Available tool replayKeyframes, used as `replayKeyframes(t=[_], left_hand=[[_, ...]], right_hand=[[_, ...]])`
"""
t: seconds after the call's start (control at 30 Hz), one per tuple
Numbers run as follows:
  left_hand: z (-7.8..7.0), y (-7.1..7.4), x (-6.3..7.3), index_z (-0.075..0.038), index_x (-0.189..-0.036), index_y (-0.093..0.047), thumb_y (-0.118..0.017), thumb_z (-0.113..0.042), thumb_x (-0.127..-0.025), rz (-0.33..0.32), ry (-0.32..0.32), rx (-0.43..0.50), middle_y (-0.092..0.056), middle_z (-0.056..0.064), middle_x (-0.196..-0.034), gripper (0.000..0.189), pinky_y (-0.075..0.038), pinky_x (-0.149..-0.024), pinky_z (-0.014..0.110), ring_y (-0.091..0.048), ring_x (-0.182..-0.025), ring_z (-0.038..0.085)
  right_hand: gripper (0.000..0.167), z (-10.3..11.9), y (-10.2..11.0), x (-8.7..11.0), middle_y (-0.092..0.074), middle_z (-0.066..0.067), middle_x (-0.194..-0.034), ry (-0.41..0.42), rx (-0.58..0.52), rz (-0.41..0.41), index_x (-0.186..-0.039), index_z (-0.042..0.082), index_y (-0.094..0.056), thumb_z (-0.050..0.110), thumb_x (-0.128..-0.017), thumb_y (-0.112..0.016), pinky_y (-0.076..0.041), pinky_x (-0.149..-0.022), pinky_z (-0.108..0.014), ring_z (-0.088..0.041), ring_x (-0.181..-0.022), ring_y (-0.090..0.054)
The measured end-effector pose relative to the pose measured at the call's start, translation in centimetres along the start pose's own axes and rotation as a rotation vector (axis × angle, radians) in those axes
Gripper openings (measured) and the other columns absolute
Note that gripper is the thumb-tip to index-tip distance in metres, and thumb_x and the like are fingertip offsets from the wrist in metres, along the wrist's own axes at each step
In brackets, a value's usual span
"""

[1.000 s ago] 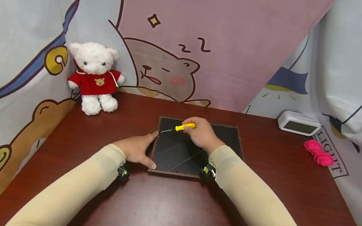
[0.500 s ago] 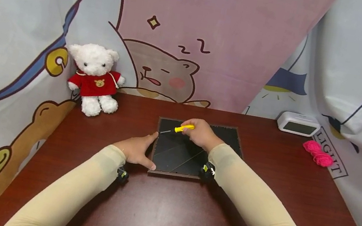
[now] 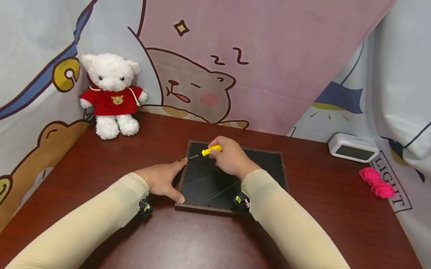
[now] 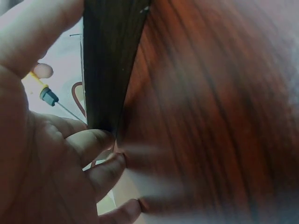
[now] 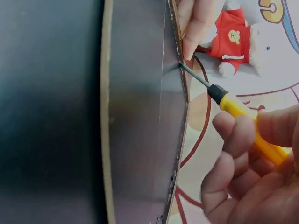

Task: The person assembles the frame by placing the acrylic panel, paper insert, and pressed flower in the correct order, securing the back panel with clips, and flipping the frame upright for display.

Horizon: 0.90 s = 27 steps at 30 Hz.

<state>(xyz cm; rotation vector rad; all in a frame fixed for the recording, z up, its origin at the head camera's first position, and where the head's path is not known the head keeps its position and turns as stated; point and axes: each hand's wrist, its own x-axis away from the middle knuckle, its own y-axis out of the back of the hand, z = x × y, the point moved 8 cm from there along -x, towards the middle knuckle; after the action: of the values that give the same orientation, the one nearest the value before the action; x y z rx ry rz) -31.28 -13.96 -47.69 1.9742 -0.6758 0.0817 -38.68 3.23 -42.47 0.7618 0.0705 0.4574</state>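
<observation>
A black-backed picture frame (image 3: pixel 199 189) with a thin brown rim lies on the table. My right hand (image 3: pixel 230 157) grips a screwdriver (image 5: pixel 238 109) by its yellow handle. Its dark metal shaft slants down to the inside of the rim near the far left corner, and the tip meets the rim in the right wrist view. My left hand (image 3: pixel 162 178) spreads along the frame's left side, thumb at the near corner and index fingertip close to the screwdriver tip. In the left wrist view, the fingers (image 4: pixel 91 142) touch the frame's outer edge and the other fingertips rest on the table.
A white teddy bear (image 3: pixel 116 103) in a red top sits at the back left of the brown table (image 3: pixel 195 255). At the back right stand a white digital clock (image 3: pixel 353 148) and a bundle of pink yarn (image 3: pixel 377 182). Printed cloth hangs behind.
My right hand and the screwdriver handle have shifted slightly to the left, with the tip staying by the same corner. The left hand and the frame hold still.
</observation>
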Motion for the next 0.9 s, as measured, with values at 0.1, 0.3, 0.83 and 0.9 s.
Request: replayKeyframes(t=[0.1, 0.3, 0.83, 0.9], left_hand=[[0.0, 0.0, 0.0, -0.008, -0.17, -0.01, -0.089, -0.052, -0.079, 0.0, -0.001, 0.002, -0.026, 0.016, -0.173, 0.128, -0.032, -0.126, 0.05, -0.036, -0.156, 0.033], [-0.1, 0.1, 0.1, -0.008, -0.17, -0.01, -0.089, -0.05, -0.079, 0.007, -0.004, 0.004, -0.025, 0.017, -0.173, 0.128, -0.031, -0.126, 0.05, -0.036, -0.156, 0.033], [0.2, 0.0, -0.1, -0.008, -0.17, -0.011, -0.089, -0.05, -0.079, 0.019, -0.012, 0.018, -0.022, 0.016, -0.175, 0.127, -0.029, -0.127, 0.051, -0.032, -0.158, 0.033], [0.2, 0.0, -0.1, -0.008, -0.17, -0.012, -0.09, -0.05, -0.079, 0.018, -0.014, 0.017, -0.022, 0.016, -0.174, 0.127, -0.029, -0.127, 0.051, -0.032, -0.158, 0.033]], right_hand=[[0.016, 0.7, -0.1, 0.0, -0.072, -0.008, -0.108, 0.025, 0.019, -0.002, -0.123, 0.009, -0.063, 0.013, -0.107, -0.061, -0.061, -0.084, -0.036, -0.022, -0.087, -0.069], [0.017, 2.4, -0.3, -0.2, -0.071, -0.008, -0.107, 0.089, 0.093, -0.017, -0.123, 0.008, -0.064, 0.015, -0.107, -0.063, -0.06, -0.087, -0.037, -0.019, -0.087, -0.069], [0.012, 7.9, -1.7, -0.3, -0.072, -0.007, -0.114, 0.167, 0.314, 0.012, -0.119, 0.012, -0.061, 0.016, -0.108, -0.06, -0.059, -0.095, -0.039, -0.02, -0.097, -0.067], [0.013, 8.2, -1.9, -0.3, -0.071, -0.007, -0.112, 0.173, 0.325, 0.012, -0.12, 0.012, -0.061, 0.016, -0.108, -0.06, -0.06, -0.094, -0.039, -0.02, -0.096, -0.067]])
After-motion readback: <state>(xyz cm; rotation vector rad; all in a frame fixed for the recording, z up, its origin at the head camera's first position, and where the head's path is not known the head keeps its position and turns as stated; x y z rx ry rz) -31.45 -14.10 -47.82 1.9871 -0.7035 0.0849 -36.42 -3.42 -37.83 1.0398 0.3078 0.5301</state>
